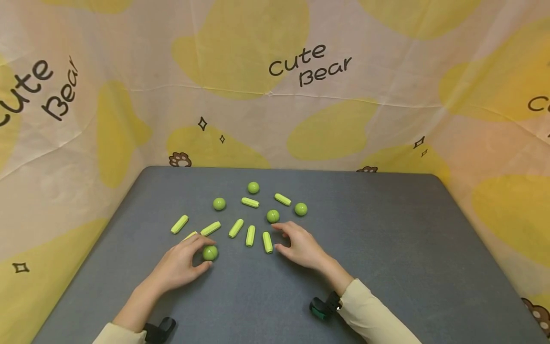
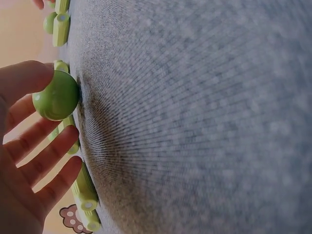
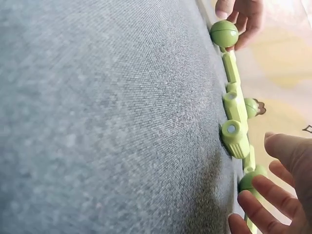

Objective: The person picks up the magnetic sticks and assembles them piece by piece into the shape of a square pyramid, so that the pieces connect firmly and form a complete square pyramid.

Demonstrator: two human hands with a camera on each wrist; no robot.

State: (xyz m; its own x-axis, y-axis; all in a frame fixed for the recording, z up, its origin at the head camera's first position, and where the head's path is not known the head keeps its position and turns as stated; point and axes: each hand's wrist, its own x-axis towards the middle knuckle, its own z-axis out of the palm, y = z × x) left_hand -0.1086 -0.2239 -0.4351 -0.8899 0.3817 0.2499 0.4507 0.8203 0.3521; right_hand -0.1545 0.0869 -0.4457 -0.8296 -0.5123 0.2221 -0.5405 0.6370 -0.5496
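On the grey table (image 1: pixel 386 248) lie several green balls and short green rods. My left hand (image 1: pixel 193 258) pinches one green ball (image 1: pixel 210 252) between thumb and fingers, resting it on the table; the left wrist view shows this ball (image 2: pixel 57 96) at my fingertips (image 2: pixel 68 132). A rod (image 1: pixel 189 235) pokes out from under that hand. My right hand (image 1: pixel 285 237) hovers with relaxed, spread fingers, holding nothing, beside a rod (image 1: pixel 267 242) and just below another ball (image 1: pixel 272 216). In the right wrist view the rod (image 3: pixel 235 139) lies ahead of my fingers (image 3: pixel 265 197).
More rods (image 1: pixel 236 228) (image 1: pixel 250 235) (image 1: pixel 179 224) fan out between the hands, and balls (image 1: pixel 219 204) (image 1: pixel 253 187) (image 1: pixel 301 209) sit behind them. A cloth backdrop (image 1: pixel 275 71) printed with yellow shapes walls the table's far and side edges.
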